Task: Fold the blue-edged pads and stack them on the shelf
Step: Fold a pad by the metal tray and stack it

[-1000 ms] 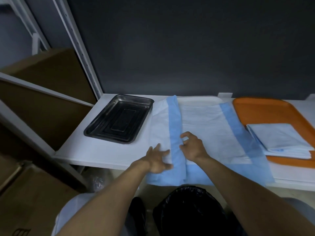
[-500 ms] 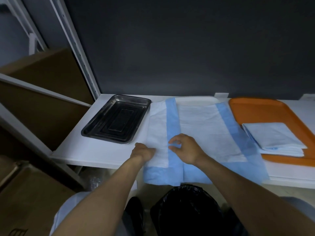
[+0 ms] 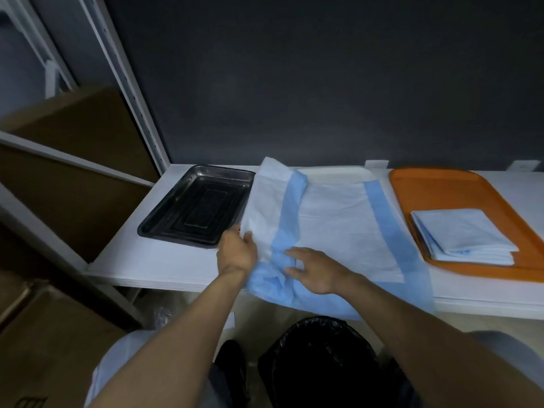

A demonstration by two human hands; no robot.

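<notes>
– So, where is the blue-edged pad (image 3: 332, 231) at this moment?

– Spread across the middle of the white shelf (image 3: 176, 260), between a dark metal tray (image 3: 203, 207) on its left and an orange tray (image 3: 441, 189) on its right. Its left side is turned over onto the white middle, so one blue band runs up the centre. The near blue edge hangs over the front lip of the shelf.

– And the person's hands?

– The left grip (image 3: 237, 251) has its fingers curled round the outer edge of the turned-over flap, close to the metal tray, and holds that edge raised off the shelf. The right grip (image 3: 316, 270) lies flat with its fingers straight and spread, pressing down on the pad at the central blue band, with nothing closed in it.

– Anything else in frame?

– A stack of folded pads (image 3: 462, 237) sits on the orange tray, well apart from both hands. A black bag (image 3: 321, 363) stands below the shelf's front edge, between the forearms. Cardboard boxes (image 3: 73, 142) fill the racking at far left, behind a grey perforated upright (image 3: 129, 92).
</notes>
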